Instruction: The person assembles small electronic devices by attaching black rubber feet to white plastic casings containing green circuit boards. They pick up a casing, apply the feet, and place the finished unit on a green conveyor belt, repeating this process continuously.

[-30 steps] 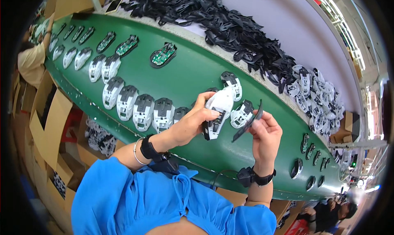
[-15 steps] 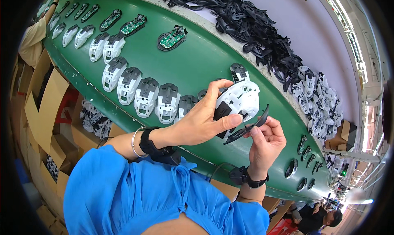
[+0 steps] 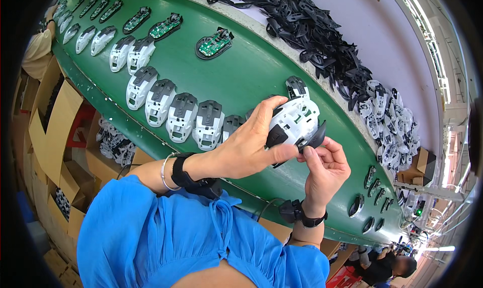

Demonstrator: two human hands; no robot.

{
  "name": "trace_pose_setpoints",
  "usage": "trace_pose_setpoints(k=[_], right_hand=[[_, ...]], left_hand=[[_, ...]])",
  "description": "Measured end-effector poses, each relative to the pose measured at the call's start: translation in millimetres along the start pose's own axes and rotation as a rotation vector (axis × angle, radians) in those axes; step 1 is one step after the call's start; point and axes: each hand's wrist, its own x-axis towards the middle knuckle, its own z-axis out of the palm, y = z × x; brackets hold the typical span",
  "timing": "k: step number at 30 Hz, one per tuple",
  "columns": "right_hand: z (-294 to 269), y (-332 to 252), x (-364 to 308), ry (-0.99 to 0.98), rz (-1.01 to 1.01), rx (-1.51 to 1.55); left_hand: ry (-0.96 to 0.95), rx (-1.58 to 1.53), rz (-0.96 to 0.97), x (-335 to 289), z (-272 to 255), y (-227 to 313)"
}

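My left hand (image 3: 251,144) is closed on a white computer-mouse shell (image 3: 302,116) with a dark grey part, fingers over its far side and thumb along the near edge. A curved black side piece (image 3: 317,136) is pinched in my right hand (image 3: 326,170) and sits against the shell's right edge. My left thumb is close to that joint; whether the piece is seated cannot be made out. Just beyond, another grey-and-white shell (image 3: 298,88) rests on the green table (image 3: 241,81). More such shells (image 3: 208,124) line up to the left, some partly behind my left hand.
Black bases with green circuit boards (image 3: 215,44) run along the table's far left. Heaps of black side pieces (image 3: 314,34) and white parts (image 3: 390,127) lie past the far edge. Small dark parts (image 3: 356,206) sit at right. Cardboard boxes (image 3: 55,132) stand left. Other people (image 3: 386,266) work nearby.
My right hand has turned the black side piece and brought it up against the shell's edge. The left hand keeps its hold on the shell, which has shifted slightly.
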Motion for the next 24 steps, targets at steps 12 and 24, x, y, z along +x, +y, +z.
trace_pose_setpoints(k=[12, 24], right_hand=[[5, -2, 11, -0.198, 0.131, -0.010], [6, -4, 19, -0.533, 0.215, 0.354]], left_hand=[[0.036, 0.376, 0.227, -4, -12, 0], [-0.270, 0.145, 0.256, -7, -33, 2]])
